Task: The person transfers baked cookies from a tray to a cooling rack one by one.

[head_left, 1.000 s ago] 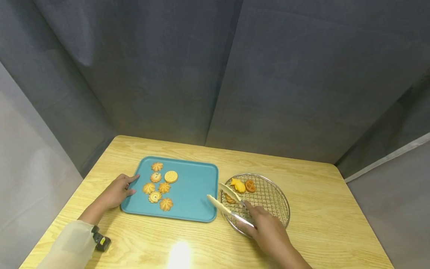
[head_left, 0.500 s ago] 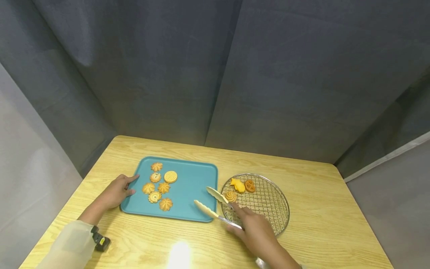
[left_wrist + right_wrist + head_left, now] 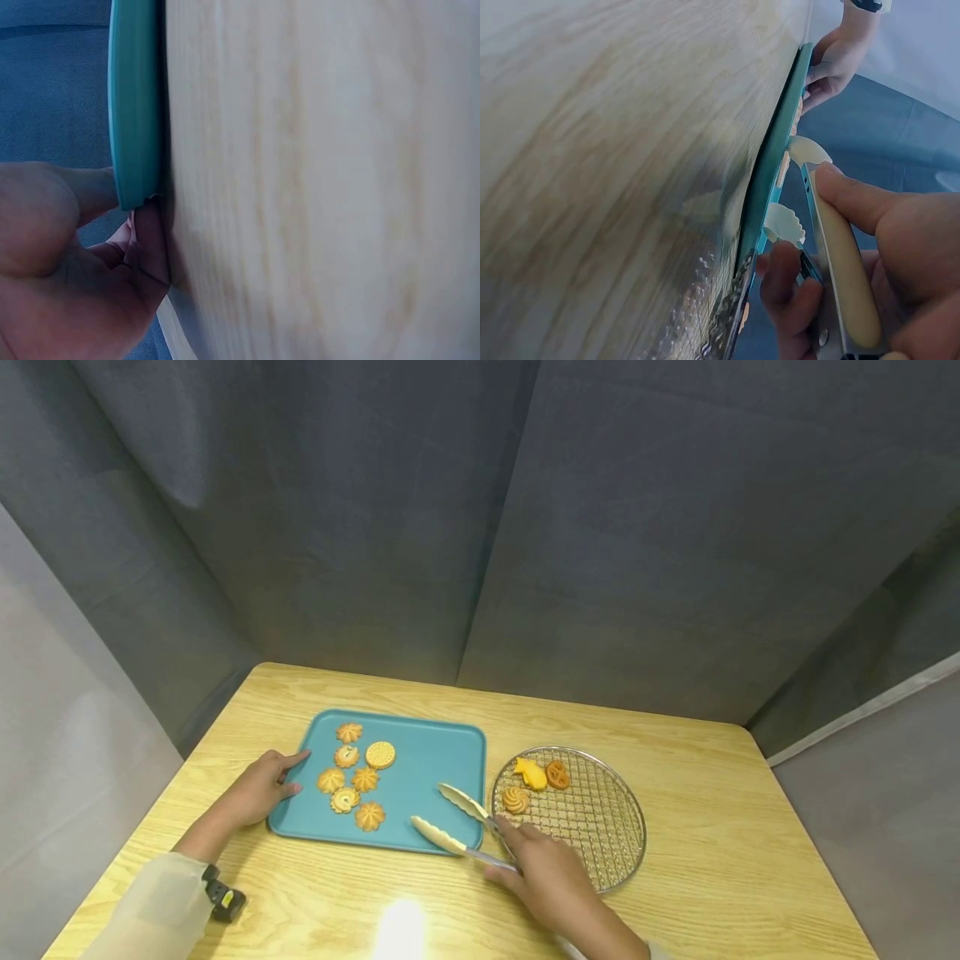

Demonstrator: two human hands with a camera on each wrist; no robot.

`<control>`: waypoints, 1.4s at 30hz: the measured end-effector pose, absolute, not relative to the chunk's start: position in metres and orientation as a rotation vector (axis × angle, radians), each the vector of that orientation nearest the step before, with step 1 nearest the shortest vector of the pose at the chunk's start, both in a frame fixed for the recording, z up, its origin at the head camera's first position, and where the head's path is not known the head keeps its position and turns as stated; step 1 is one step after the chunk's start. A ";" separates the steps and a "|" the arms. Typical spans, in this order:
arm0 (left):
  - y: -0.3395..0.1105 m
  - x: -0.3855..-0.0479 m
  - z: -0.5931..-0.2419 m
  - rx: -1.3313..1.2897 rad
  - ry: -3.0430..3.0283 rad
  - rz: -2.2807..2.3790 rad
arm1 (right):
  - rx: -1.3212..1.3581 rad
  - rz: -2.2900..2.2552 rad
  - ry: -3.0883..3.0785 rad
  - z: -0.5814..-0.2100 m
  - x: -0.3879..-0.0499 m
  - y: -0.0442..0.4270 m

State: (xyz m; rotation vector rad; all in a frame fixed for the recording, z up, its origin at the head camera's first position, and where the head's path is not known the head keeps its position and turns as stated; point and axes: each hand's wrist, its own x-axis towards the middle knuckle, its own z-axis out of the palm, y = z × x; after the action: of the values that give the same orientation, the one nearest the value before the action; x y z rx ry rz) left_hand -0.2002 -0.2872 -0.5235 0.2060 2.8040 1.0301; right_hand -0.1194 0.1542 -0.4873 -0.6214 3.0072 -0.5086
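Note:
My left hand holds the left edge of a blue-green tray; in the left wrist view, thumb and fingers pinch the tray rim. Shell-shaped, ring-like and round cookies lie on the tray's left half, among them a round dotted cookie. My right hand grips a pair of tongs, metal with cream scalloped tips. The tips are spread apart with nothing between them, over the tray's right part. A swirl cookie, a yellow fish-shaped cookie and a pretzel lie on a round wire rack.
The rack stands just right of the tray on a wooden table. Dark grey curtains hang behind the table's far edge. Lighter panels rise at both sides.
My right hand has moved left with the tongs, from over the rack to over the tray. The swirl cookie on the rack is now uncovered. My left hand keeps its place.

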 end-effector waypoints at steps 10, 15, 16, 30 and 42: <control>-0.288 -0.202 -0.526 0.196 2.809 1.027 | -0.647 -0.509 2.962 -0.485 -0.123 0.146; -0.288 -0.203 -0.527 0.194 2.804 1.032 | -0.695 -0.485 2.956 -0.482 -0.126 0.141; -0.288 -0.203 -0.527 0.191 2.803 1.033 | -0.707 -0.482 2.959 -0.482 -0.127 0.139; -0.288 -0.203 -0.528 0.217 2.812 1.013 | -0.752 -0.435 2.930 -0.480 -0.136 0.117; -0.290 -0.205 -0.529 0.235 2.817 1.001 | -0.766 -0.411 2.923 -0.483 -0.139 0.101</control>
State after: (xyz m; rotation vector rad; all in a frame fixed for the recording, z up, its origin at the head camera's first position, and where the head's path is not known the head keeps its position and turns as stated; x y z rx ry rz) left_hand -0.2053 -0.2896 -0.5293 0.2352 2.8168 1.0013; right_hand -0.1385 0.1008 -0.4828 -0.7662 2.9233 -0.4112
